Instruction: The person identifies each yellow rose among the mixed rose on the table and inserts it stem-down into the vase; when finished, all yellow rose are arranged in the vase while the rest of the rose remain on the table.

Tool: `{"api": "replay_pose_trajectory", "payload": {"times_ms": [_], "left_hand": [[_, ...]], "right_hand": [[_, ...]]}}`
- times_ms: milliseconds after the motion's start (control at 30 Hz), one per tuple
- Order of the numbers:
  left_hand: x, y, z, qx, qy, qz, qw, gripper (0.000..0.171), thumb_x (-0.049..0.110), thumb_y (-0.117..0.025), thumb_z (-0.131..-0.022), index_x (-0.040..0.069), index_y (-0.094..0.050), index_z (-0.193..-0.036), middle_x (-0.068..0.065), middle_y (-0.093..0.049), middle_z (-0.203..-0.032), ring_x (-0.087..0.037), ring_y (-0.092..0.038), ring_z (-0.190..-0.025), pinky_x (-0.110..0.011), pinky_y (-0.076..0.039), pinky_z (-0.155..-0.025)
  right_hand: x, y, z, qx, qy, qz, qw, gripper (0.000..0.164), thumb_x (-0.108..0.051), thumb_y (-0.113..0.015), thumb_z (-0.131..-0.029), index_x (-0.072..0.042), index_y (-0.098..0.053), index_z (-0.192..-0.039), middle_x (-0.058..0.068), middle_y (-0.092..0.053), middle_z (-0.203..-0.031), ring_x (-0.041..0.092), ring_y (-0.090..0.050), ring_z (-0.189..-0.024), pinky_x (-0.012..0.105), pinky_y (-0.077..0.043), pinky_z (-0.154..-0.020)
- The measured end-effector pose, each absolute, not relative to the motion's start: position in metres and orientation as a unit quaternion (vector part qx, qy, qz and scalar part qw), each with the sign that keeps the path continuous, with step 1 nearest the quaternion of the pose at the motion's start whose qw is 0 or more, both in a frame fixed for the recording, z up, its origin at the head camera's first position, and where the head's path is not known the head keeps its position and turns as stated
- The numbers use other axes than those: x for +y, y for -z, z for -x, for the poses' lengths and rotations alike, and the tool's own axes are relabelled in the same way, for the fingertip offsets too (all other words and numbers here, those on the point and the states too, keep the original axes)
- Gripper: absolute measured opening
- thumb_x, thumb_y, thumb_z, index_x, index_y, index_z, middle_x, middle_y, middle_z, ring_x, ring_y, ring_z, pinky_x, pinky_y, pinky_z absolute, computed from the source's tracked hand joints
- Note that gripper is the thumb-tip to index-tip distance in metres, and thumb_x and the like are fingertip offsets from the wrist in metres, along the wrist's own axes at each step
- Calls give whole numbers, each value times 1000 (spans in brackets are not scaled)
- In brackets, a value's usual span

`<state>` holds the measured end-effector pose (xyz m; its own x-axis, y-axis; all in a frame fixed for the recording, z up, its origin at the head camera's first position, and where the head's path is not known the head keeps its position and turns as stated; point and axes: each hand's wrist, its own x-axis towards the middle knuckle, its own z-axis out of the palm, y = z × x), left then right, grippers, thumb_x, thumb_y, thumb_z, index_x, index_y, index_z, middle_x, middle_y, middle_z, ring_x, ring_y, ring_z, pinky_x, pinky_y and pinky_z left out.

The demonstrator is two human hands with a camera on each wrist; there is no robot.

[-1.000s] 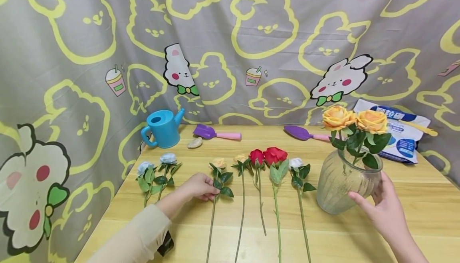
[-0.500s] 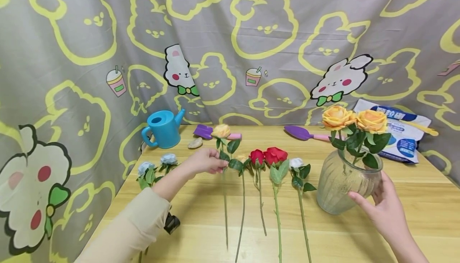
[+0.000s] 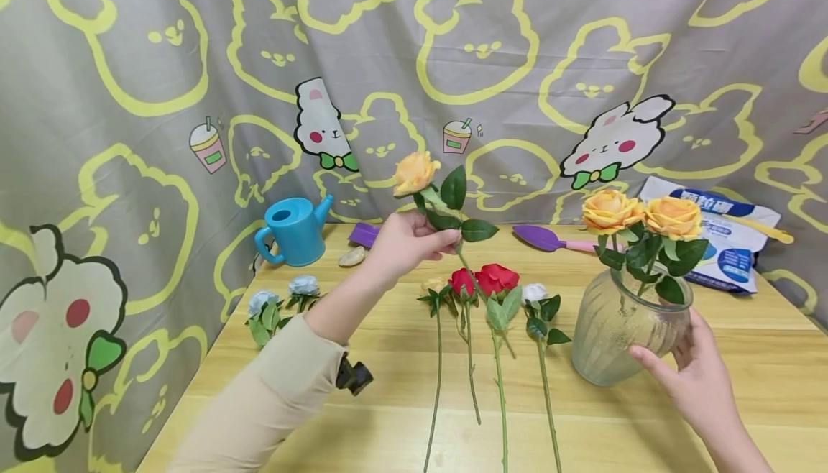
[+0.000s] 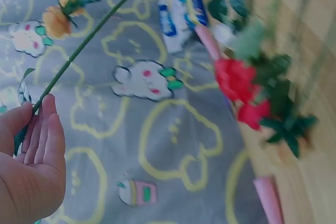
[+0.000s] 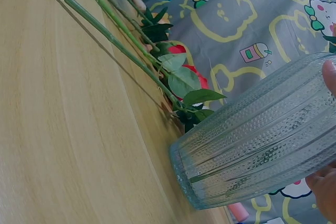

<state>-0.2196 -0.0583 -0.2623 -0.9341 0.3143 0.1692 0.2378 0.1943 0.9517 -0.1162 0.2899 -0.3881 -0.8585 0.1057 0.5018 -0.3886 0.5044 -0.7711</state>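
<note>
Yellow rose [image 3: 416,173] is in the air above the worktop [image 3: 472,433], pinched at its stem, near the leaves, between the thumb and fingers of our left hand [image 3: 414,239]. Its flower points up and to the left, while the stem slants down to the right.

In the head view this stem passes in front of the red roses [image 3: 497,278]; whether it touches them, we cannot tell. We judge that a low sideways move could make it catch on their leaves. Because we hold it near the flower, the long free part could also swing, or turn in the pinch if our fingers become loose.

At the right, our right hand [image 3: 695,372] grasps the glass vase [image 3: 604,336], with two yellow roses [image 3: 611,211] standing inside. If this grip slackens while something pushes the rim, we think the vase may tip.

Our left forearm reaches from the lower left, upward and inward, with the hand raised higher than the elbow side. Our right forearm comes from the lower right corner, the thumb on the near side of the vase.

Farther out lie a white rose [image 3: 534,292] and light blue roses [image 3: 304,285]; behind them stands a blue watering can [image 3: 294,232].
</note>
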Motion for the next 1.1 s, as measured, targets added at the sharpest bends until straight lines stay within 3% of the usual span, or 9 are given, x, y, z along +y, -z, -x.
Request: {"api": "replay_pose_trajectory", "payload": {"times_ms": [433, 567, 800, 900, 1100], "left_hand": [[12, 213, 206, 660, -698, -275, -34, 20, 17, -67, -82, 1, -65, -93, -9, -69, -76, -14, -66, -75, -26, -52, -72], [29, 212, 205, 632, -717, -290, -39, 19, 14, -67, -82, 2, -63, -97, -9, -69, -79, -14, -66, -74, -27, -52, -70], [52, 226, 209, 686, -659, -299, -81, 17, 21, -68, -82, 6, -68, -89, -3, -68, -69, -6, -62, -63, -22, -50, -60], [60, 234, 210, 692, -647, -310, -76, 16, 20, -68, -82, 6, -68, -88, -3, -68, -70, -3, -60, -60, -21, -48, -54], [75, 255, 208, 669, -667, -325, -32, 16, 13, -68, -81, 4, -66, -95, -10, -68, -79, -3, -63, -62, -20, -51, -60]], "right_hand": [[290, 390, 117, -824, -498, -80, 258, 86, 18, -64, -71, -12, -24, -141, -3, -40, -133, -1, -39, -117, 10, -29, -95], [289, 391, 117, -824, -497, -79, 260, 86, 18, -64, -71, -12, -24, -141, -6, -41, -132, -1, -39, -117, 10, -30, -95], [288, 389, 116, -823, -497, -83, 264, 85, 18, -65, -71, -11, -25, -140, -8, -43, -128, -2, -41, -114, 9, -31, -93], [288, 388, 115, -820, -499, -84, 266, 86, 19, -65, -70, -10, -25, -140, -10, -43, -126, -2, -41, -114, 9, -31, -93], [288, 389, 115, -822, -497, -82, 267, 85, 19, -65, -70, -10, -26, -140, -9, -44, -126, -2, -41, -114, 10, -31, -93]]}}
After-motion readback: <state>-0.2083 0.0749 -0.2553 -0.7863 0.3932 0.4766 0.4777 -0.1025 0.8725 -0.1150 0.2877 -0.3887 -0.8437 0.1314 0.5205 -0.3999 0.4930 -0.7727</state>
